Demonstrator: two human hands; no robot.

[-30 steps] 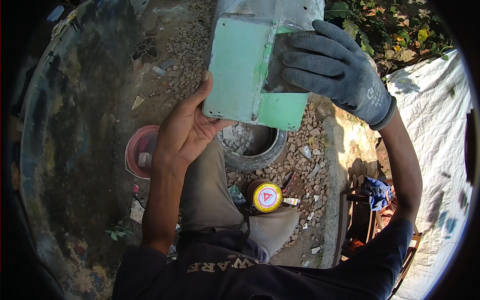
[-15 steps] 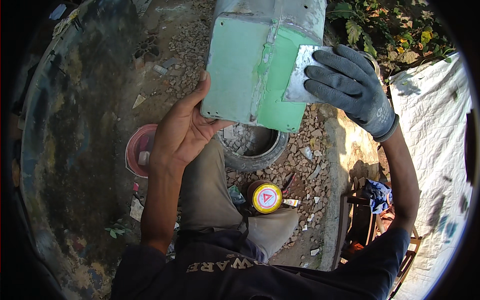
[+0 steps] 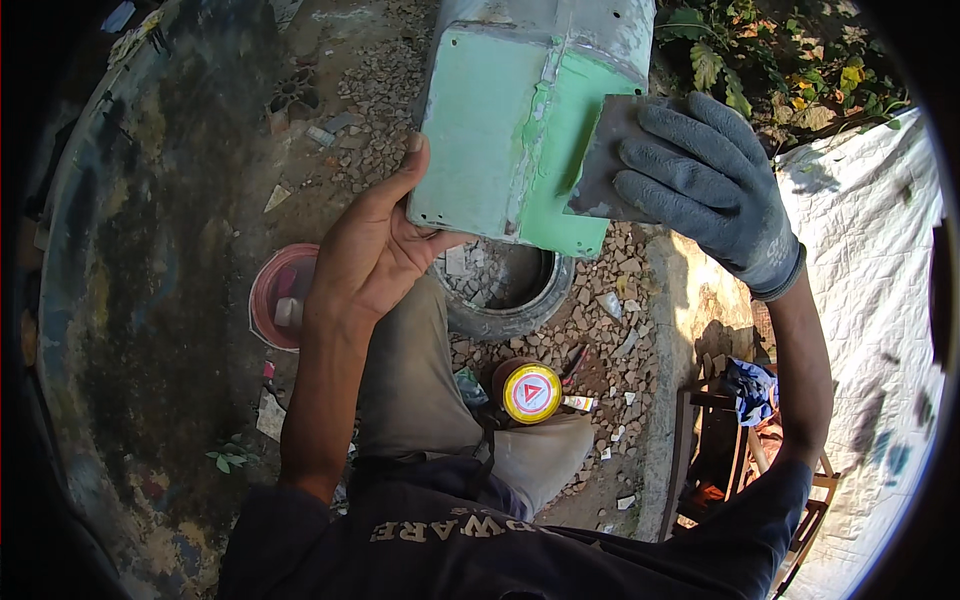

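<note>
A boxy panel (image 3: 475, 140), grey on top and pale green on its face, is held up in front of me. My bare left hand (image 3: 375, 245) grips its lower left edge, thumb on the face and fingers behind. Brighter green filler (image 3: 565, 205) is spread over the right part of the face, beside a rough vertical seam. My right hand (image 3: 690, 175), in a dark grey glove, holds a flat metal filler spreader (image 3: 605, 165), fingers stretched over it. The spreader's left edge is at the wet filler; whether it touches I cannot tell.
Below the panel stands a round tub (image 3: 510, 315) with rubble in it. A pink bucket (image 3: 262, 310) is to the left, and a tin with a yellow-rimmed lid (image 3: 530, 393) by my leg. Gravel covers the ground; a wooden frame (image 3: 685, 460) and white sheet (image 3: 870, 270) lie right.
The spreader has tilted, its face turning from bright to dark, and my right hand has shifted slightly down. The panel has moved slightly up with my left hand still on it.
</note>
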